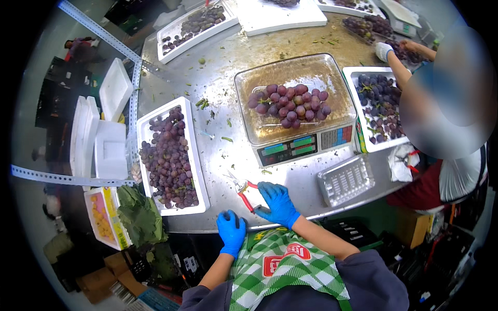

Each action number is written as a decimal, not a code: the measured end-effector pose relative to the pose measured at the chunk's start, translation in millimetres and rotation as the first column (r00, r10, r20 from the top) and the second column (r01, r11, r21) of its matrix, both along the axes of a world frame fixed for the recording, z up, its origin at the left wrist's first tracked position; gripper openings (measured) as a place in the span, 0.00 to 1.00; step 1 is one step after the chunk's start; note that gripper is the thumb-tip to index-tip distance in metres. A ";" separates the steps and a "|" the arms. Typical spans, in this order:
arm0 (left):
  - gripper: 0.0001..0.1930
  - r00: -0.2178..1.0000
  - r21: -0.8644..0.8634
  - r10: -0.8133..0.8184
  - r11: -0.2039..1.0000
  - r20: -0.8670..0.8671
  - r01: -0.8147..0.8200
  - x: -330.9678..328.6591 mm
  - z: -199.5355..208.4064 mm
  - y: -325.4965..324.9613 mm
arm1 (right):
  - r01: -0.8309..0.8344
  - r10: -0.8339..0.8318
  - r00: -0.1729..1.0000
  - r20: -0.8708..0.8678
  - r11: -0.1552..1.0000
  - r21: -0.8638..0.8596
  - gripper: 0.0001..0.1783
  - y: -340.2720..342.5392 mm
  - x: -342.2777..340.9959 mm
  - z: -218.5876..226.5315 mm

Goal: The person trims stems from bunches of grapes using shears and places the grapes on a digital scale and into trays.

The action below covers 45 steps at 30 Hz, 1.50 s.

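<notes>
My left hand (231,233), in a blue glove, rests at the table's near edge, fingers slightly apart and nothing in it. To its right, my right hand (280,205), also blue-gloved, lies low over the metal table with thumb and fingers spread. Its fingertips are at the handle ends of red-handled pruning shears (245,201), whose blades point away to the left. Ahead of me, a bunch of reddish-purple grapes (290,105) lies in a clear plastic tray on a digital scale (248,133). An empty clear plastic box (346,180) sits right of my right hand.
A white foam tray (201,192) of grapes stands at left; another foam tray (371,145) with dark grapes is right of the scale. A co-worker's gloved hand (384,52) is at the far right. Stem scraps (202,103) litter the table. Green leaves (137,215) hang off the left edge.
</notes>
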<state>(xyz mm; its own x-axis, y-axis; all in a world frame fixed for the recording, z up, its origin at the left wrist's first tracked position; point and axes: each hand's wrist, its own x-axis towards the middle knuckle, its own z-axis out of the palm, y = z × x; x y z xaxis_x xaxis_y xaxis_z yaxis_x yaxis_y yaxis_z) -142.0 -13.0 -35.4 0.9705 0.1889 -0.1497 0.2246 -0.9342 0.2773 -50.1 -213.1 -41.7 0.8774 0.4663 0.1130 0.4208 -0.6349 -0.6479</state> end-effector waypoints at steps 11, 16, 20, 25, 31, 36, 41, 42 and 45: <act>0.10 0.992 -0.651 0.105 0.759 0.077 -0.030 19.7 -3.6 57.2 | 0.252 -0.285 0.956 -0.064 0.916 -0.312 0.52 64.4 -5.0 22.8; 0.09 0.994 -0.688 0.028 0.724 0.105 0.052 22.6 -13.2 73.2 | 0.313 -0.412 0.908 -0.080 0.793 -0.523 0.54 96.2 -9.7 16.0; 0.08 0.997 -0.682 -0.004 0.729 0.076 0.055 26.4 -12.1 78.2 | 0.333 -0.397 0.917 -0.024 0.800 -0.499 0.51 92.8 -15.8 6.5; 0.08 0.996 -0.674 -0.043 0.734 0.074 0.081 33.8 -15.4 80.3 | 0.364 -0.381 0.922 0.071 0.788 -0.497 0.50 93.3 -19.0 0.8; 0.08 0.994 -0.679 -0.106 0.727 0.036 0.102 37.8 -28.9 89.7 | 0.357 -0.410 0.912 0.005 0.789 -0.500 0.49 96.1 -16.5 11.1; 0.11 0.983 -0.768 -0.125 0.640 -0.137 -0.026 40.6 -24.0 89.4 | 0.364 -0.410 0.912 0.017 0.790 -0.493 0.49 92.7 -17.3 7.9; 0.11 0.982 -0.784 -0.146 0.621 -0.122 -0.005 48.5 -10.8 78.6 | 0.317 -0.388 0.921 -0.047 0.812 -0.490 0.49 85.8 -16.3 10.6; 0.11 0.984 -0.785 -0.152 0.619 -0.094 0.021 53.8 -1.1 74.0 | 0.311 -0.376 0.925 -0.043 0.820 -0.480 0.49 84.4 -15.5 11.6; 0.11 0.989 -0.862 -0.047 0.497 -0.141 -0.099 69.9 16.9 60.9 | 0.295 -0.359 0.932 -0.058 0.839 -0.457 0.48 78.0 -12.3 15.8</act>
